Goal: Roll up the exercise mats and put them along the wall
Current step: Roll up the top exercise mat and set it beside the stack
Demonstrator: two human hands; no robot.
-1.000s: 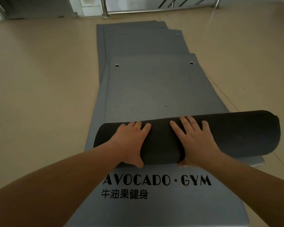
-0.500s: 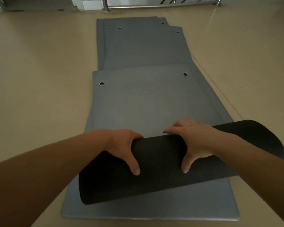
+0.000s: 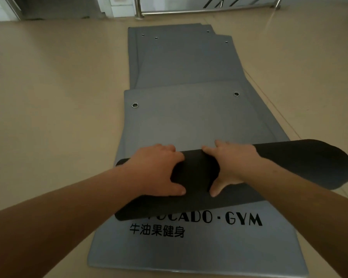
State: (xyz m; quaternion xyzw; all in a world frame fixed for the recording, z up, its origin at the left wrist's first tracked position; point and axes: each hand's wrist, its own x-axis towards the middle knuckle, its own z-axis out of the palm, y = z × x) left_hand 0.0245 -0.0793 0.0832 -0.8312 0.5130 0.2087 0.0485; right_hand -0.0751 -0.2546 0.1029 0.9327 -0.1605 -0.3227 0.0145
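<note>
Across the lower middle of the frame lies the dark roll [image 3: 289, 165] of the top exercise mat, its long axis running left to right and tilted, the right end sitting higher in the frame than the left. Both hands sit on its middle, close together. The left hand [image 3: 157, 173] curls over the roll's top, fingers hooked on the far side and thumb pressed on the near face; the right hand [image 3: 232, 167] does the same just beside it, so each is closed partway around the roll without encircling it. The unrolled remainder [image 3: 189, 121] of this mat stretches away toward the upper middle of the frame, ending at two eyelets, so the roll has to travel straight up the frame, square to its own axis. Underneath, a grey printed mat [image 3: 209, 255] lies flat, with more flat mats [image 3: 181, 57] beyond. Since the roll sits skewed, I judge the left end needs to advance more to even it.
</note>
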